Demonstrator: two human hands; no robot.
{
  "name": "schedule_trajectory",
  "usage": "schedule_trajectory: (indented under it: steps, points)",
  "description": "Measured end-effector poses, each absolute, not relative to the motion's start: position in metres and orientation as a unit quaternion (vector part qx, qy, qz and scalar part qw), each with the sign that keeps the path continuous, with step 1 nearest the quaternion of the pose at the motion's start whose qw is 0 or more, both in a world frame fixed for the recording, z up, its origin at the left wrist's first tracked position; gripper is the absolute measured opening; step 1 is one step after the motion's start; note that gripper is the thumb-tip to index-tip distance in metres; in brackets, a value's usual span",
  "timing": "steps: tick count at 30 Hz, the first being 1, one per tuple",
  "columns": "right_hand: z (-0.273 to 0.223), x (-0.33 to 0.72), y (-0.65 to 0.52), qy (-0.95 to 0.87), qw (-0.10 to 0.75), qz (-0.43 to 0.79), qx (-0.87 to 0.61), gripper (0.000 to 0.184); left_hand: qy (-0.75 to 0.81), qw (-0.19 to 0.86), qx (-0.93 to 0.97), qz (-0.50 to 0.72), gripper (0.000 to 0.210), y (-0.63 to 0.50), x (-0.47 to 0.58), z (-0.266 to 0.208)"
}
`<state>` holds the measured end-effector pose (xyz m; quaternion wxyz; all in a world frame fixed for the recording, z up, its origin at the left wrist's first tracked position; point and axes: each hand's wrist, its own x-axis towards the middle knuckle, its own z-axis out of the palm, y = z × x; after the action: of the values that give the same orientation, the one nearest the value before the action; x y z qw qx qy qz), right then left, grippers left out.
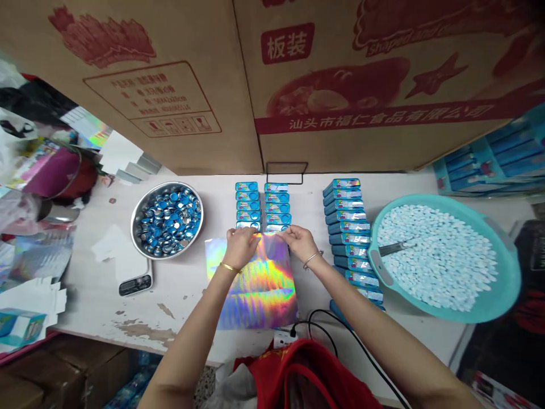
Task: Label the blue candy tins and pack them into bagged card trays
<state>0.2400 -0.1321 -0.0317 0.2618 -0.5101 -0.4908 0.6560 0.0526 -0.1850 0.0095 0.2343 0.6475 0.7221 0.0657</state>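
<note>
Holographic sheet [264,292]: lies near the middle of the tabletop's [183,272] near edge, its far edge at my fingertips.
Far-edge work: I'd best lift gently, both hands level, keeping the film from creasing.
Left hand [241,247]: fingers bent, nearly closed; I cannot tell whether they pinch.
Right hand [302,245]: thumb and forefinger almost together by the sheet's far right corner; grip unclear.
Blue cases [247,196]: just beyond, in two columns.

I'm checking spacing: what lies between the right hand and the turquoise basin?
From the right hand to the basin, the head view shows bare tabletop, then a row of blue packs.
</note>
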Motion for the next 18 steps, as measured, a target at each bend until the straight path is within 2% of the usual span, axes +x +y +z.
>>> schedule_trajectory:
  steps: [9,11,18]
  points:
    - [-0.038,0.247,-0.122,-0.511,0.230,0.658,-0.503,0.042,0.678,0.168,0.715,0.034,0.023,-0.155,0.087,0.006]
    - [-0.042,0.246,-0.119,-0.505,0.226,0.661,-0.507,0.042,0.650,0.162,0.741,0.046,0.028,-0.148,0.092,0.005]
    - [-0.047,0.237,-0.112,-0.445,0.224,0.698,-0.515,0.046,0.604,0.105,0.790,0.016,0.024,-0.144,0.100,-0.001]
